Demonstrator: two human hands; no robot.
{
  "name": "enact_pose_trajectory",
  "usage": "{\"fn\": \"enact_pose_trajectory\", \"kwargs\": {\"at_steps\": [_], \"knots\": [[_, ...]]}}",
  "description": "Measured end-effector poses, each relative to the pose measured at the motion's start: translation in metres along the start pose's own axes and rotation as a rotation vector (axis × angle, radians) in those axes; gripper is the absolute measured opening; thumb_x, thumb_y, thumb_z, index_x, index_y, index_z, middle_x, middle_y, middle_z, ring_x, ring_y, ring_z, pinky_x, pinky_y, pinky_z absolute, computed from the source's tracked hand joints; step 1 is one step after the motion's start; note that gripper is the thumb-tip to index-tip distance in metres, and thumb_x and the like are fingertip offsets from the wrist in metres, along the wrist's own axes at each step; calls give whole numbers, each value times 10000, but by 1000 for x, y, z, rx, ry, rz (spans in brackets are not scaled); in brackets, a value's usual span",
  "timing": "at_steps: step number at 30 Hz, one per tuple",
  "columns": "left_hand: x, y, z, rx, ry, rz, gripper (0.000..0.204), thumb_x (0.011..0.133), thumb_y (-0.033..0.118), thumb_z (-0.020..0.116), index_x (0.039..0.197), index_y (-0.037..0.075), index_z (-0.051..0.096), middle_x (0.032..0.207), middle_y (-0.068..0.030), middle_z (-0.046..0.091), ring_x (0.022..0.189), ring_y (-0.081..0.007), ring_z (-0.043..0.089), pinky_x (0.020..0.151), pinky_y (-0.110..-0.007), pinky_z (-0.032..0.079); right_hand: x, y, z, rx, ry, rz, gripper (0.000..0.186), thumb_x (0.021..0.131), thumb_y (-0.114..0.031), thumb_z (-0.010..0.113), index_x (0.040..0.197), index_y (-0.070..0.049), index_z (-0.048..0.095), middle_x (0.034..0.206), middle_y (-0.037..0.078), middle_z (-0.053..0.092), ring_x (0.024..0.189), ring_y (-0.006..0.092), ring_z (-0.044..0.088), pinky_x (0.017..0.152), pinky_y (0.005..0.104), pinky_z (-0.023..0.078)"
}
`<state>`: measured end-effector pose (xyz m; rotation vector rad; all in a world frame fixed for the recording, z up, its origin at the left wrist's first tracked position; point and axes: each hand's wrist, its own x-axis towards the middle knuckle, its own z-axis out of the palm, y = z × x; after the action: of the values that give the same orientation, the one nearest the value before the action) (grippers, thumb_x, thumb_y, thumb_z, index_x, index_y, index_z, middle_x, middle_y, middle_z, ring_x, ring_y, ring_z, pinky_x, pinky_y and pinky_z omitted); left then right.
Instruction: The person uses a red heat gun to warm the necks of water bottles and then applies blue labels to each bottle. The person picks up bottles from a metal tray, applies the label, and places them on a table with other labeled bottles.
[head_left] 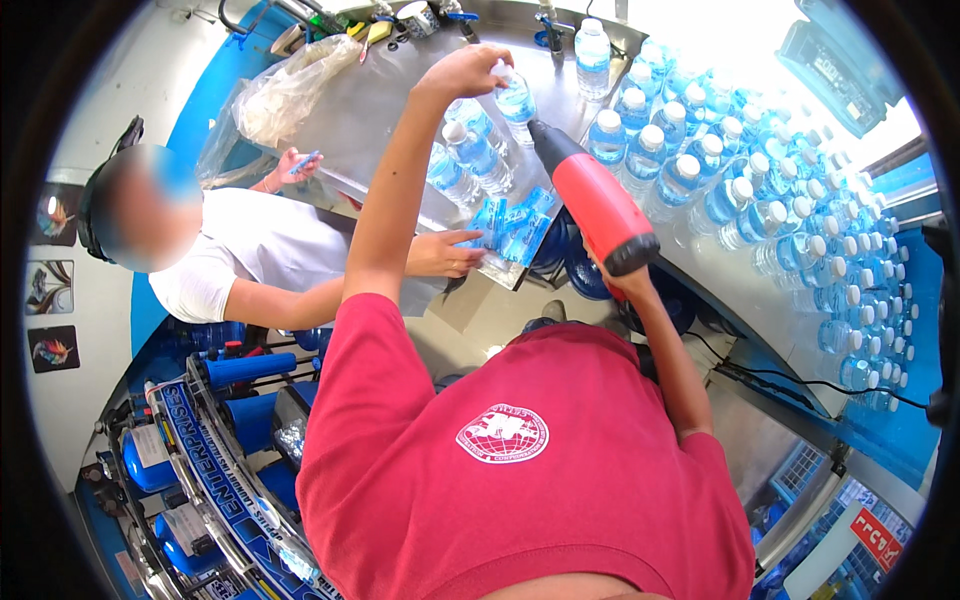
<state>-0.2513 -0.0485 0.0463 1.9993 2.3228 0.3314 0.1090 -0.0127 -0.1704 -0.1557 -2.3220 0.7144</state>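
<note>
My left hand (465, 72) reaches across the metal counter, fingers pinched at the white cap of a clear water bottle (516, 103). In my right hand (622, 280) is a red and black heat gun (598, 200); its body hides much of that hand. The black nozzle points at the bottle's lower part, very near it. Just left of the held bottle stand several more capped bottles (478, 155). Blue printed plastic labels (515, 228) lie in a pile at the counter's near edge, below the bottles.
A co-worker in white (265, 245) stands at the left, one hand (440, 254) by the labels, the other holding a small blue piece. Many capped bottles (740, 200) crowd the counter's right side. A plastic bag (290, 100) lies far left. A black cord (800, 380) runs right.
</note>
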Motion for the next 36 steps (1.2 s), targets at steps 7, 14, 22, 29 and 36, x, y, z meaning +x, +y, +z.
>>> {"fn": "enact_pose_trajectory", "kwargs": {"at_steps": [7,14,22,29,36], "knots": [[19,30,9,314,13,-199,560,839,549,647,1009,16,632,850,-185,702,849,-371,678,765,-431,524,3,1,-4,260,-115,290,278,870,-104,678,1142,-45,668,1089,100,697,987,262,664,912,391,506],[12,37,6,233,56,-154,588,826,579,641,1031,29,609,910,-200,706,910,-383,678,815,-432,529,-5,-4,-23,77,-96,168,291,869,-158,707,1133,-45,662,1097,110,688,1067,297,634,917,404,502],[24,33,5,208,-117,-191,588,803,521,680,1185,80,605,1124,-170,679,1083,-350,631,907,-442,502,-1,-9,-24,-8,-29,36,329,842,-176,732,1142,-58,670,1090,108,700,1025,283,657,906,422,502],[39,25,17,189,26,-149,548,797,525,675,1068,49,645,1071,-179,695,1028,-359,653,887,-457,514,-16,-11,-15,182,-26,271,215,868,-91,687,1079,-50,676,960,65,697,872,202,661,767,334,529],[80,30,38,192,201,-260,584,782,556,686,1005,17,684,1015,-217,704,1013,-375,667,884,-455,523,-35,-7,-18,484,23,426,211,922,-123,651,1116,-41,636,877,39,648,744,120,613,652,280,494]]}}
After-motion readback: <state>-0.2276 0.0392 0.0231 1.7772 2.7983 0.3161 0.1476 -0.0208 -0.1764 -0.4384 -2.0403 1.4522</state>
